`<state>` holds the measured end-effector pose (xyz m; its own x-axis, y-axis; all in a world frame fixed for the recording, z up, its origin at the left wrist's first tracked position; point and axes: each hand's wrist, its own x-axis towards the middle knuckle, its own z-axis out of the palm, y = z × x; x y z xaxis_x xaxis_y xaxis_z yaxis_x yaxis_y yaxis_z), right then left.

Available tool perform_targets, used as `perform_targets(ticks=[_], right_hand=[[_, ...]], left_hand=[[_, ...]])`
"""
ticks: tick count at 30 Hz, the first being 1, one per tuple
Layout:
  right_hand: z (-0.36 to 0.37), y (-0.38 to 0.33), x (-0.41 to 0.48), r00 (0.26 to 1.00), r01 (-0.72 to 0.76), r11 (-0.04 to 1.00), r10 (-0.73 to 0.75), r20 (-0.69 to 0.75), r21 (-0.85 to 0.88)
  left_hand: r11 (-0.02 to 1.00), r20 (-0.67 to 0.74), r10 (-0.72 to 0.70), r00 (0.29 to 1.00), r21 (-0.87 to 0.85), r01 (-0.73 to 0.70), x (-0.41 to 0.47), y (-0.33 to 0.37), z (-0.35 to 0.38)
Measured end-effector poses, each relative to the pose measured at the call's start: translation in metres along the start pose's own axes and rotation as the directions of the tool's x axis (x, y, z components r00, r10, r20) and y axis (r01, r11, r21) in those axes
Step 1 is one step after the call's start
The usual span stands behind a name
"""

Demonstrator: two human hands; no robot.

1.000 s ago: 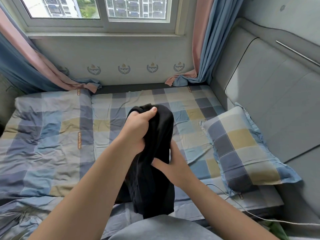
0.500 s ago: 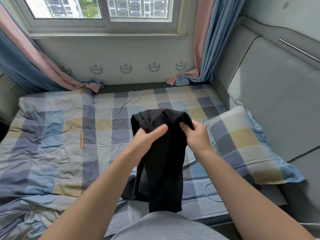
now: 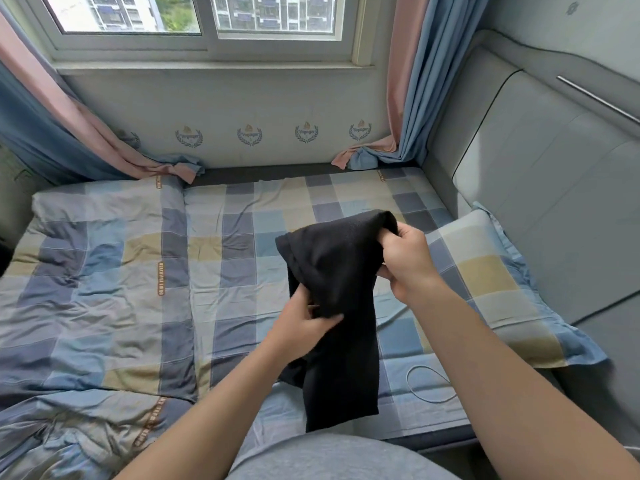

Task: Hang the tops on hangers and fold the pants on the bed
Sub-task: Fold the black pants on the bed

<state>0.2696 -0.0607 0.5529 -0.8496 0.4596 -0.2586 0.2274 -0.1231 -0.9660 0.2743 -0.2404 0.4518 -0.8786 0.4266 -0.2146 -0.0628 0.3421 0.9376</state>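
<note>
The black garment (image 3: 339, 265) is held in the air at centre frame, above the bed (image 3: 242, 271), with its lower end hanging toward the bottom edge of the frame. The right hand (image 3: 407, 261) grips a bunched upper corner, fingers curled round the cloth. Below and to the left, the left hand (image 3: 301, 330) pinches a fold partway down, thumb laid over the fabric. Judgement: the grip at two heights serves to find an edge or seam and shake the piece out before it is laid flat or hung. Whether it is a top or a pair of pants cannot be told while it is bunched. No hanger is in view.

Surroundings: a rumpled checked quilt (image 3: 97, 271) covers the left half of the frame. A matching pillow (image 3: 485, 278) lies at right against the padded headboard (image 3: 554, 202). A thin cable (image 3: 408, 380) loops on the sheet at lower right, just beside the hanging cloth. Curtains (image 3: 408, 81) trail onto the far edge of the mattress under the window (image 3: 207, 15).

Obstructions, as judged: the flat sheet directly beneath the garment is the likeliest folding area. The cable, pillow and quilt ridge border it and could catch the cloth.
</note>
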Motion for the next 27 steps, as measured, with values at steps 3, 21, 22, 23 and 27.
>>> perform_targets(ticks=[3,21,22,23,27], right_hand=[[-0.006,0.000,0.007,1.000,0.021,0.999,-0.021,0.003,-0.038],[-0.012,0.010,-0.007,0.929,0.185,0.957,-0.096,0.357,-0.225],[-0.008,0.010,-0.019,0.883,0.159,0.968,-0.053,0.466,-0.193],[-0.003,0.011,-0.031,0.834,0.141,0.973,-0.018,0.552,-0.180],[0.019,0.034,-0.065,0.744,0.179,0.972,-0.030,0.668,-0.155]], left_hand=[[1.000,-0.158,0.008,0.987,-0.024,-0.012,0.009,0.008,-0.010],[0.712,-0.187,-0.358,0.915,-0.688,0.138,0.015,0.100,-0.081],[0.679,-0.166,-0.363,0.917,-0.721,0.138,0.015,0.100,-0.079],[0.649,-0.162,-0.377,0.912,-0.749,0.135,0.015,0.099,-0.078],[0.527,-0.150,-0.430,0.890,-0.842,0.113,0.020,0.093,-0.068]])
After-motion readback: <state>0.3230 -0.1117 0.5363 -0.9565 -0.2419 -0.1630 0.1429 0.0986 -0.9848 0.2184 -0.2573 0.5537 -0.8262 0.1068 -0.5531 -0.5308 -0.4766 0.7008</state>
